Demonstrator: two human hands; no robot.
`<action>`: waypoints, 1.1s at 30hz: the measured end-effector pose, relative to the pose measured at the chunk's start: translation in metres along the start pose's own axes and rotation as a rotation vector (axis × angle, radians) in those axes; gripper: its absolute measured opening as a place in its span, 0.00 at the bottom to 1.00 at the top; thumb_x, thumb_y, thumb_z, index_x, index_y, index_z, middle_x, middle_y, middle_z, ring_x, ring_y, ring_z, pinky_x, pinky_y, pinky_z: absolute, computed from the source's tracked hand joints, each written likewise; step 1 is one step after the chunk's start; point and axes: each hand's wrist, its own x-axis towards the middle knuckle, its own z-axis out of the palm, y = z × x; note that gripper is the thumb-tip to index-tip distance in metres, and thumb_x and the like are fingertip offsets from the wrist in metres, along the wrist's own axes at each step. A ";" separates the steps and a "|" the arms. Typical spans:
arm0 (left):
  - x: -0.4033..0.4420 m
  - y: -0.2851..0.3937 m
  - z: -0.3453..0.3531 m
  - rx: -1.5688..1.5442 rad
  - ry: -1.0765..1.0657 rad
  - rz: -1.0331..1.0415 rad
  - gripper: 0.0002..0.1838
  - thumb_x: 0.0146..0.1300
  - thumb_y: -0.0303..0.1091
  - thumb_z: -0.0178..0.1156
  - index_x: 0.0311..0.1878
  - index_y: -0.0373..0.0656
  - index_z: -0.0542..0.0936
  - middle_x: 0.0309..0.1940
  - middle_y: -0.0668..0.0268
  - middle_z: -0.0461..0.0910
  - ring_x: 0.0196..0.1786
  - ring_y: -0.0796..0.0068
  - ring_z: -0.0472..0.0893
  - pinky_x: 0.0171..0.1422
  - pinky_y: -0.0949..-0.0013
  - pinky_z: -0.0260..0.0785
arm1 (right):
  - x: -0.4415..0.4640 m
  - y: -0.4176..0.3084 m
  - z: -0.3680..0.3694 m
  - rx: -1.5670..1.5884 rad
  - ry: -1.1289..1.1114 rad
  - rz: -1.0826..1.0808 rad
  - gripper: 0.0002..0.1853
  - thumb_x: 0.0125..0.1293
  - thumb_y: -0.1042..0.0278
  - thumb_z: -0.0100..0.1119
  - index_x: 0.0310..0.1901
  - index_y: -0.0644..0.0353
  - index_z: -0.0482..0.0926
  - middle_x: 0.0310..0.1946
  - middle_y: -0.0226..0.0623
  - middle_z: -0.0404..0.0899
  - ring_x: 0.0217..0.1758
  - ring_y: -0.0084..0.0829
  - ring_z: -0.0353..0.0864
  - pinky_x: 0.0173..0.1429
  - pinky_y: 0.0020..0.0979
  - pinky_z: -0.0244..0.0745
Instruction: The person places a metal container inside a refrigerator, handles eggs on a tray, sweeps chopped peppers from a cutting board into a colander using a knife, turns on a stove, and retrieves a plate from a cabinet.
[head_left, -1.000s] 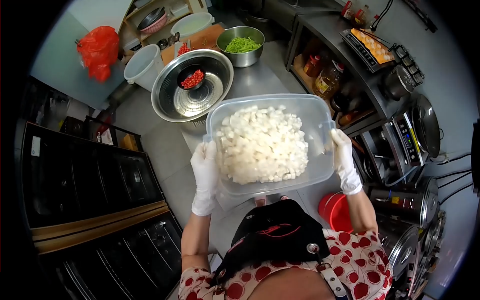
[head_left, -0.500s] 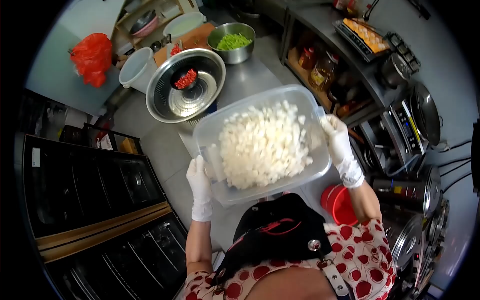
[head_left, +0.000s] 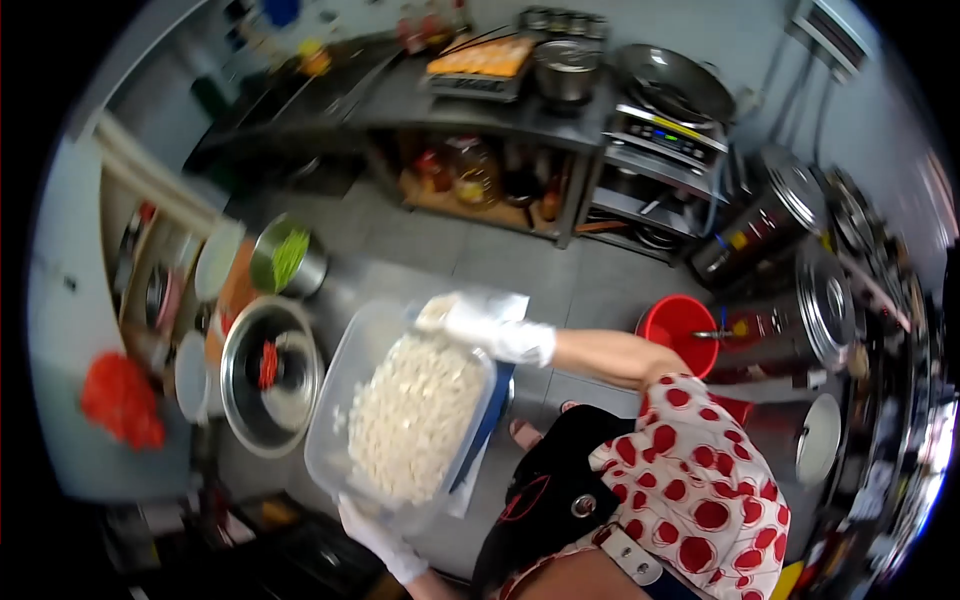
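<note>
From my head view, I have the clear tub (head_left: 330, 450) of white cubes (head_left: 415, 410) just beside the steel basin (head_left: 292, 410). My right fingers grip its rim, that hand (head_left: 490, 330) gloved; my left hand (head_left: 375, 540) is at the opposite edge, its fingers partly hidden, grip unclear. I can't tell whether the tub touches the desk (head_left: 375, 278). Open floor (head_left: 420, 240) lies between desk and shelving (head_left: 500, 212).

White, seemingly cubed pieces (head_left: 412, 418) in a clear tub (head_left: 337, 412)
</note>
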 end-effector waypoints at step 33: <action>0.002 0.074 0.451 0.398 -0.120 0.527 0.15 0.68 0.28 0.50 0.57 0.35 0.71 0.51 0.57 0.75 0.54 0.68 0.73 0.62 0.67 0.62 | 0.175 0.084 -0.579 0.643 0.507 0.260 0.13 0.71 0.63 0.42 0.48 0.62 0.72 0.42 0.44 0.80 0.44 0.38 0.81 0.50 0.35 0.78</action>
